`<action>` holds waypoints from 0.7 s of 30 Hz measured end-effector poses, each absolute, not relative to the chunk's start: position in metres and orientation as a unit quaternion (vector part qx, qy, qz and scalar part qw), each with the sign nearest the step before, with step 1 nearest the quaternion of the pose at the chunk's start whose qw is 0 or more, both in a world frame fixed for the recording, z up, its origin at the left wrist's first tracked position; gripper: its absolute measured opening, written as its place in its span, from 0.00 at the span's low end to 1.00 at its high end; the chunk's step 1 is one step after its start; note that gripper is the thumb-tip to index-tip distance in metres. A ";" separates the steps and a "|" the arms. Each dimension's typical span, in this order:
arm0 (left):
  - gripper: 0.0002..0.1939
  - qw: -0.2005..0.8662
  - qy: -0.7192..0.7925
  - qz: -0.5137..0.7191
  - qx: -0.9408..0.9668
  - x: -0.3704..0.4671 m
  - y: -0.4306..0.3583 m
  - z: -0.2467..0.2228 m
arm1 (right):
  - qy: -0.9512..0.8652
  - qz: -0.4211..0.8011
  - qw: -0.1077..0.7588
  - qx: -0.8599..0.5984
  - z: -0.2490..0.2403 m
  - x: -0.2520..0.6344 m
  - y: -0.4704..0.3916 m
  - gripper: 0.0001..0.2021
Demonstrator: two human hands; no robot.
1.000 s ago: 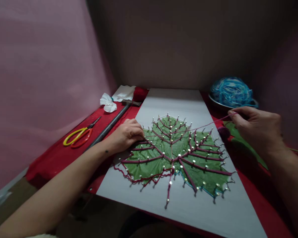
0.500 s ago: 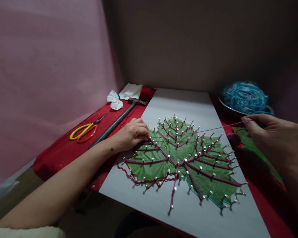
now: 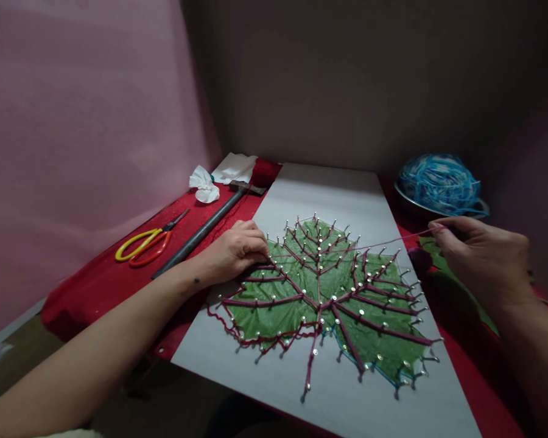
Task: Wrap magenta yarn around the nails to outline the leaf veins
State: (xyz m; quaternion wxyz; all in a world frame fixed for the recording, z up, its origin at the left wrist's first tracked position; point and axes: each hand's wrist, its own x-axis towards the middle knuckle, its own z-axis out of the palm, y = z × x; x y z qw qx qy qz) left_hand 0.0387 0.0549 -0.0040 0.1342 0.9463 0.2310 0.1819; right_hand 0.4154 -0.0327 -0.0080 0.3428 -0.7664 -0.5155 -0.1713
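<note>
On a white board [image 3: 265, 365] lies a green leaf [image 3: 274, 313], ringed and crossed by many nails with purple yarn along its veins. Red yarn [image 3: 256, 338] edges its lower left, blue yarn [image 3: 383, 372] its lower right. My left hand [image 3: 244, 246] is closed at the leaf's upper-left edge; its fingertips are beside a nail, and what they pinch is hidden. Between thumb and forefinger, my right hand [image 3: 479, 258] pinches a purple yarn strand [image 3: 393, 242], which stretches taut across the leaf's top towards my left hand.
Left of the board, a hammer [image 3: 201, 231] and yellow-and-orange-handled scissors [image 3: 148, 243] lie on red cloth [image 3: 91, 292]. Crumpled white tissue [image 3: 205, 185] and a red yarn ball [image 3: 265, 172] sit behind. At right are a metal bowl [image 3: 408, 204] of blue yarn [image 3: 438, 182] and another leaf [image 3: 466, 298].
The view has shifted slightly, moving the whole scene a little left. My right hand has come slightly lower with the purple strand still pinched. My left hand stays at the leaf's edge.
</note>
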 end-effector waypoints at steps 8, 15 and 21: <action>0.09 0.136 0.236 0.180 0.945 0.039 0.055 -0.006 | -0.519 -0.169 0.337 -0.768 -0.011 0.418 -0.032 0.15; 0.08 0.138 0.232 0.185 0.945 0.039 0.055 -0.006 | -0.489 -0.143 0.320 -0.799 -0.010 0.417 -0.031 0.15; 0.08 0.137 0.233 0.191 0.943 0.039 0.054 -0.006 | -0.518 -0.103 0.253 -0.811 -0.013 0.441 -0.029 0.11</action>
